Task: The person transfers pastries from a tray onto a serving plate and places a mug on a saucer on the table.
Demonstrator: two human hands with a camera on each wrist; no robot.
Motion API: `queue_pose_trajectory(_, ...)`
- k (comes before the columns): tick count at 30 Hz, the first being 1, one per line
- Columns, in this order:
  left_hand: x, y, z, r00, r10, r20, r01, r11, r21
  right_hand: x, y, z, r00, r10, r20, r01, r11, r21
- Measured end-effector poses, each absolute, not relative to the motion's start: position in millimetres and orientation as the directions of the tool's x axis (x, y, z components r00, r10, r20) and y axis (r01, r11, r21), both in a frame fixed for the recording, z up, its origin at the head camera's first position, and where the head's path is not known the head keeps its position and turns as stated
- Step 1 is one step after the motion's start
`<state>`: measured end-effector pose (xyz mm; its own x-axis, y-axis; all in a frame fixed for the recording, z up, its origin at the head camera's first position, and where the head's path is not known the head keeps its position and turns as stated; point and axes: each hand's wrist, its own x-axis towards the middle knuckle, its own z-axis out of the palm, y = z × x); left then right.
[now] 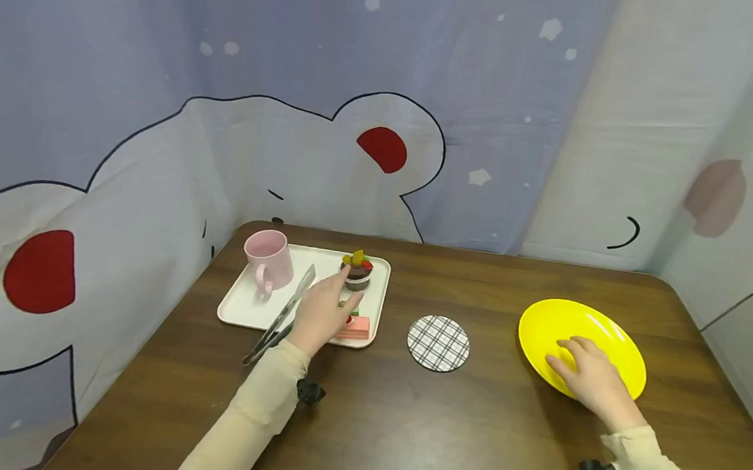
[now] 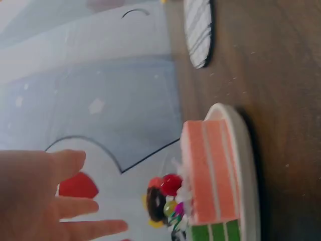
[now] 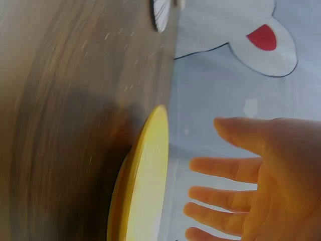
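"Working from the left, what surrounds the left hand [image 1: 323, 311]?"

"Left of its fingers a pink mug [image 1: 272, 259] stands on a white tray [image 1: 241, 308]. Nearer them, also leftward, metal tongs [image 1: 284, 312] lie across the tray's near rim. Those fingers are spread, gripping nothing. Past their tips sits a chocolate cupcake [image 1: 359, 273], and right of them a pink cake slice [image 1: 358, 329]."

"And farther right?"

"A checked coaster [image 1: 438, 343] lies on the tabletop [image 1: 453, 436] between the two sets of fingers. Then comes the right hand [image 1: 596, 374], fingers spread too, above a yellow plate [image 1: 547, 321]."

"So how far along is it?"

"Hardly begun, I'd judge. Mug and sweets all sit on the tray around the left fingers, nothing lies on the coaster, and no food shows on the plate under the right ones. Any lifting or moving looks left to do."
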<state>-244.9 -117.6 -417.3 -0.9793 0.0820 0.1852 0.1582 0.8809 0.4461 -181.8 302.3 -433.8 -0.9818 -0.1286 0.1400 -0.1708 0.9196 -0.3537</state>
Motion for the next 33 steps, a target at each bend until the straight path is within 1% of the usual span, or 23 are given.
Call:
queue_pose_trajectory(6,-241.7,-140.4,-409.1,-0.961,-0.119,0.251,0.059,0.796,0.602,-179.4,278.2,-431.9,-0.971,-0.165,0.174,-0.223,0.887,-0.405)
queue_pose_trajectory(10,-238.5,-166.3,-406.6,-0.939,-0.226,0.260,-0.007,0.766,0.643,-179.0,258.0,-432.3,-0.966,-0.175,0.189,-0.242,0.866,-0.438)
queue_pose_trajectory(14,-235.5,-197.9,-408.8,-0.927,-0.302,0.223,-0.091,0.756,0.648,-179.1,240.7,-433.1,-0.960,-0.193,0.203,-0.268,0.844,-0.464)
queue_pose_trajectory(17,-231.4,-223.3,-413.2,-0.933,-0.320,0.162,-0.150,0.758,0.635,-179.5,229.4,-434.1,-0.958,-0.214,0.190,-0.282,0.819,-0.500)
queue_pose_trajectory(22,-225.8,-259.6,-427.7,-0.949,-0.314,0.035,-0.229,0.760,0.608,-179.7,215.5,-437.8,-0.958,-0.243,0.152,-0.286,0.780,-0.557)
queue_pose_trajectory(28,-222.7,-288.3,-449.8,-0.921,-0.382,-0.073,-0.340,0.702,0.625,-178.5,197.8,-443.9,-0.951,-0.265,0.158,-0.307,0.775,-0.552)
queue_pose_trajectory(33,-228.3,-297.2,-460.8,-0.913,-0.391,-0.113,-0.370,0.680,0.633,-179.6,179.0,-446.9,-0.938,-0.297,0.181,-0.347,0.754,-0.558)
